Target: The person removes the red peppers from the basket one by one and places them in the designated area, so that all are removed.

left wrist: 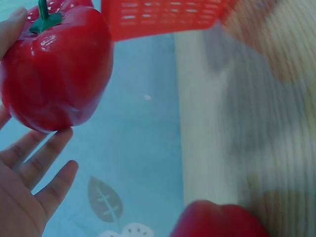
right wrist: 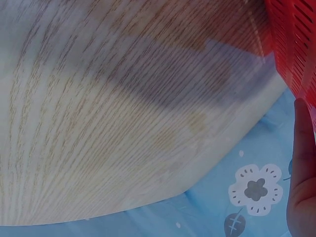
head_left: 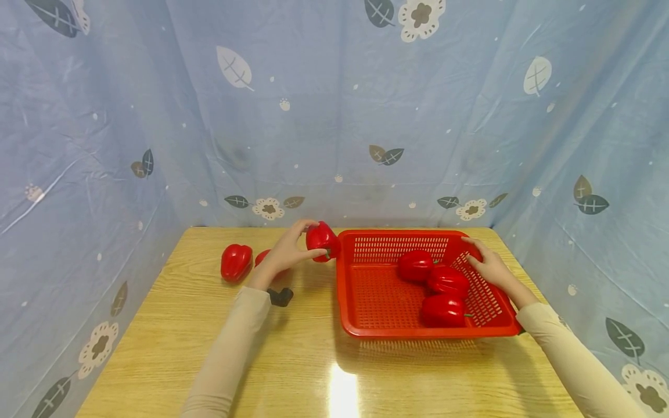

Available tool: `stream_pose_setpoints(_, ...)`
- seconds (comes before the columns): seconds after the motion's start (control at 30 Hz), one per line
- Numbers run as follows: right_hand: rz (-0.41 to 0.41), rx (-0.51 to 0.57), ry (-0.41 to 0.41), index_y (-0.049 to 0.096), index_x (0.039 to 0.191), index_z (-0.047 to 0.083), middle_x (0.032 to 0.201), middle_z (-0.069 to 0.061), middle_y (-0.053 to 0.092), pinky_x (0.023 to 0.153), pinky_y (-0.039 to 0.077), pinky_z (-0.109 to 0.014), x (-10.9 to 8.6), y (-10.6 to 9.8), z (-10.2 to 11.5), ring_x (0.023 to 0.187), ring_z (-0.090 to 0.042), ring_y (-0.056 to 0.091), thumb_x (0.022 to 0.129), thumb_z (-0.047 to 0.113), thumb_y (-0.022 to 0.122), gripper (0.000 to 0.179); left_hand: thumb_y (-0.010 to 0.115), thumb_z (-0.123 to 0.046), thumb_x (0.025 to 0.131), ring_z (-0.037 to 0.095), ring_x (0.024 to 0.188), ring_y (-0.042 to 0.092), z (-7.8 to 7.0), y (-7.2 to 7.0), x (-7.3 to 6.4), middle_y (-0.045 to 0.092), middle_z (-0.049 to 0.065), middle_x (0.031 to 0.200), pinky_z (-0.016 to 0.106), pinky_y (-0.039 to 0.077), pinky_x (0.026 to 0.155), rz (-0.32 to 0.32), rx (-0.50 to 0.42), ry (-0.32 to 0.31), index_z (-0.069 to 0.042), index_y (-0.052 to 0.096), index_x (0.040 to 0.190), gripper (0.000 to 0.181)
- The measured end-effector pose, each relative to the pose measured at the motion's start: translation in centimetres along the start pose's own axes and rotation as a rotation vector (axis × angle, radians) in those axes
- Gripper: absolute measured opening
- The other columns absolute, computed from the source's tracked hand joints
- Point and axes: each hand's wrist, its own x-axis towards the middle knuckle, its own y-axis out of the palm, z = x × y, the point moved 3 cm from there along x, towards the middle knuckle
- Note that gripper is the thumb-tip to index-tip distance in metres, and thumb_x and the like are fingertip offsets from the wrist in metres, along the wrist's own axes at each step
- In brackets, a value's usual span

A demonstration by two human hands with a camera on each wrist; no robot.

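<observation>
My left hand [head_left: 286, 249] pinches a glossy red bell pepper [head_left: 321, 241] between thumb and fingers, right beside the left rim of a red plastic basket [head_left: 346, 290]. The green stem of this pepper [left wrist: 59, 64] shows in the left wrist view. Three red bell peppers lie inside the basket, in its right half; one of them is the front pepper [head_left: 442, 310]. Over the basket's right rim, my right hand [head_left: 491, 268] grips the edge near the back corner. In the right wrist view one finger [right wrist: 302, 148] lies along the outer basket wall [right wrist: 296, 49].
On the wooden table [head_left: 172, 348], left of the left hand, lies a red pepper [head_left: 236, 262]. Another pepper [head_left: 261, 256] is partly hidden behind that hand. A blue patterned cloth [head_left: 313, 128] hangs around the table's back and sides.
</observation>
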Motion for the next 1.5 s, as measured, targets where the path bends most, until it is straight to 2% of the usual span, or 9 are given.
stream_pose_setpoints(0.33, -0.004, 0.009, -0.003, 0.030, 0.141, 0.001, 0.130, -0.034, 0.040, 0.091, 0.034, -0.064, 0.0, 0.1, 0.0, 0.111, -0.051, 0.045, 0.097, 0.010, 0.044, 0.047, 0.072, -0.055, 0.071, 0.019, 0.118, 0.045, 1.7, -0.1, -0.8, 0.048, -0.005, 0.129, 0.047, 0.041, 0.098, 0.005, 0.046, -0.025, -0.023, 0.044, 0.129, 0.072)
stream_pose_setpoints(0.57, -0.007, 0.010, 0.018, 0.031, 0.141, 0.002, 0.129, -0.034, 0.042, 0.090, 0.035, -0.063, -0.1, -0.2, 0.1, 0.109, -0.050, 0.045, 0.098, 0.012, 0.043, 0.046, 0.072, -0.053, 0.072, 0.019, 0.118, 0.046, 2.5, 0.3, -1.0, 0.047, -0.005, 0.130, 0.044, 0.042, 0.098, 0.027, 0.088, -0.008, -0.025, 0.044, 0.129, 0.070)
stream_pose_setpoints(0.77, -0.017, -0.009, 0.029, 0.033, 0.140, 0.004, 0.129, -0.033, 0.043, 0.090, 0.034, -0.064, -0.1, -0.2, 0.0, 0.112, -0.051, 0.044, 0.098, 0.014, 0.043, 0.045, 0.072, -0.056, 0.070, 0.018, 0.118, 0.046, 3.1, 0.7, -1.2, 0.047, -0.006, 0.130, 0.046, 0.043, 0.097, 0.037, 0.116, -0.028, -0.026, 0.046, 0.129, 0.071)
stream_pose_setpoints(1.03, -0.020, -0.016, 0.043, 0.034, 0.140, 0.005, 0.130, -0.032, 0.043, 0.091, 0.034, -0.064, 0.0, -0.1, -0.4, 0.111, -0.050, 0.045, 0.097, 0.015, 0.044, 0.045, 0.070, -0.058, 0.071, 0.021, 0.120, 0.046, 3.8, 1.1, -1.5, 0.048, -0.002, 0.132, 0.048, 0.041, 0.098, 0.077, 0.173, -0.034, -0.023, 0.047, 0.130, 0.073)
stream_pose_setpoints(1.2, -0.032, -0.022, 0.045, 0.035, 0.140, 0.007, 0.128, -0.031, 0.045, 0.087, 0.037, -0.062, 0.0, -0.2, -0.4, 0.105, -0.048, 0.048, 0.097, 0.017, 0.044, 0.044, 0.071, -0.056, 0.072, 0.021, 0.122, 0.046, 4.3, 1.3, -1.7, 0.049, 0.000, 0.133, 0.046, 0.040, 0.100, 0.097, 0.209, -0.025, -0.021, 0.047, 0.130, 0.073)
stream_pose_setpoints(1.5, -0.047, -0.020, 0.023, 0.037, 0.138, 0.006, 0.129, -0.031, 0.045, 0.089, 0.035, -0.063, -0.1, -0.2, -0.4, 0.107, -0.048, 0.047, 0.097, 0.016, 0.045, 0.043, 0.071, -0.056, 0.072, 0.021, 0.121, 0.048, 4.8, 1.5, -1.9, 0.052, 0.000, 0.131, 0.043, 0.039, 0.101, 0.112, 0.277, 0.015, -0.019, 0.050, 0.128, 0.070)
